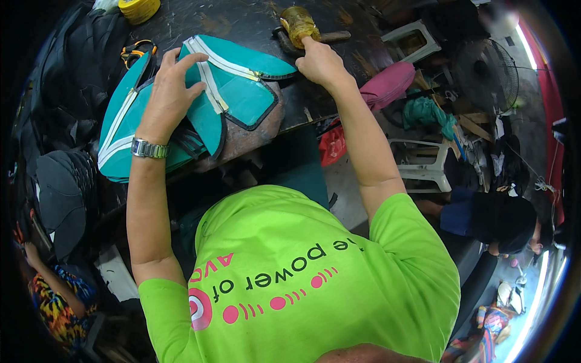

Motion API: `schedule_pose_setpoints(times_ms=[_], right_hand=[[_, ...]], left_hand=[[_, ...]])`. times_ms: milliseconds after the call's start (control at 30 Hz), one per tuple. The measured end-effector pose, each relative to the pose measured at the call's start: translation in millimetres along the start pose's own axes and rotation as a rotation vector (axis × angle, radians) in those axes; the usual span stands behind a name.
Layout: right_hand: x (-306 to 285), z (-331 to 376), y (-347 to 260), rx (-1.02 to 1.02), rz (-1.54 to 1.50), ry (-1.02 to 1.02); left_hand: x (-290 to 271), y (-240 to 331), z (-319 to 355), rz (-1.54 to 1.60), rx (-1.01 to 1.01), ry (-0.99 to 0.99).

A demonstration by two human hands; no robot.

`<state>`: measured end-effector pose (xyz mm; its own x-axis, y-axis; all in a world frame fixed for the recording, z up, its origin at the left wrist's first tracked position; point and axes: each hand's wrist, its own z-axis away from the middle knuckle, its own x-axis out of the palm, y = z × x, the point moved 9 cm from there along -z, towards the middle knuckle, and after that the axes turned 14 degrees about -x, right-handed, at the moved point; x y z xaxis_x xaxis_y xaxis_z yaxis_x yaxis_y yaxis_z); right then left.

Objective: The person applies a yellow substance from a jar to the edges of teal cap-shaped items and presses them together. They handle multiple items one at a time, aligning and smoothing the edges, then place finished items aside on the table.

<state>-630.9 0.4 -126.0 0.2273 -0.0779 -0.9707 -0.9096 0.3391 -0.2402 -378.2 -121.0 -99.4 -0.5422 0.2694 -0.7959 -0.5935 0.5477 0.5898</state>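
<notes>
Teal panels with white zipper tape and dark binding lie stacked and fanned on the dark surface, at its left half, directly ahead of the person in the green shirt; the overlap looks like a way to keep the stack together under 1 palm

Left hand: fingers spread wide and flat, palm down on the top panel, pressing rather than gripping; nothing enclosed. Metal watch on that wrist. Orange-handled tool lies just beyond the panels, untouched

Right hand: fingers curled loosely together, index finger extended and touching the base of a yellowish jar-like container at the far side of the surface. Contact only, no grasp visible. A dark handle lies beside the container

Yellow roll sits at the far left edge. White plastic stools stand on the floor to the right
</notes>
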Motion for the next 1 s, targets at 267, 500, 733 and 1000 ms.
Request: schedule_pose_setpoints(times_ms=[267,500,733,1000], right_hand=[[-6.5,15.9,-15.4,-0.057,0.200,-0.003],[-38.3,60.1,-50.0,-0.444,-0.146,0.304],[20.1,58.7,-77.9,-0.702,0.113,0.311],[32.0,61.9,-54.2,-0.720,-0.076,0.225]], left_hand=[[-0.4,5.1,1.4,-0.058,0.104,0.152],[8.2,4.3,4.0,-0.124,0.057,0.129],[11.7,5.3,2.2,-0.145,0.057,0.121],[11.9,3.4,2.2,-0.156,0.059,0.124]])
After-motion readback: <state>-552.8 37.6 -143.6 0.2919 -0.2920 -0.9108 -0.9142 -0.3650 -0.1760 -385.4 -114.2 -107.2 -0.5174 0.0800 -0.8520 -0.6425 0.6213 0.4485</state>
